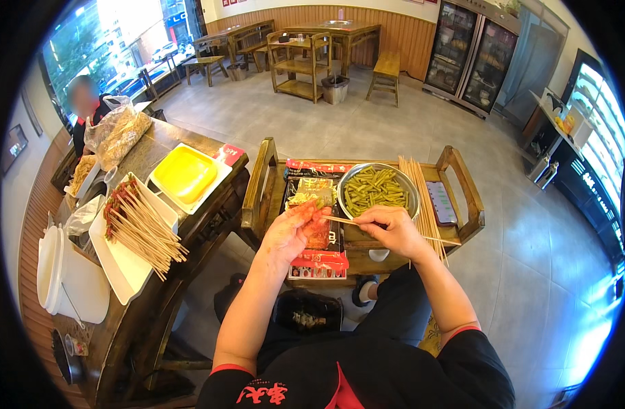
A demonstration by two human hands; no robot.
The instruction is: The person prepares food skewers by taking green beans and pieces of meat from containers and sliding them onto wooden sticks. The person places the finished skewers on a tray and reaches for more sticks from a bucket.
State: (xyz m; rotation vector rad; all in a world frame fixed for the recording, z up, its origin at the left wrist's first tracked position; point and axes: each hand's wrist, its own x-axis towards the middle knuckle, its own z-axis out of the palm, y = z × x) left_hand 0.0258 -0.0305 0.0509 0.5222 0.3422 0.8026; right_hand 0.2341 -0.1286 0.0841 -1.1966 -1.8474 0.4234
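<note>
My left hand [291, 230], stained red, is over the printed food packages and has its fingers closed around food at the skewer's tip; the food is mostly hidden. My right hand [391, 230] pinches a wooden skewer [339, 220] that points at the left fingers. Beside it, a steel bowl [418, 197] holds cut green bean pieces [376, 190]. Bare wooden skewers [419, 189] lie to the bowl's right, near a phone [441, 203]. A red-soaked food pack [318, 232] and pale shredded food [302, 198] lie on the packages [320, 259].
On the left table [177, 134], a white tray [119, 273] bears loaded skewers [146, 225], near a yellow container [184, 174] and white bucket [72, 276]. A person [84, 110] sits behind it. The wooden cart [261, 197] has raised handles; a black bin [308, 309] stands below.
</note>
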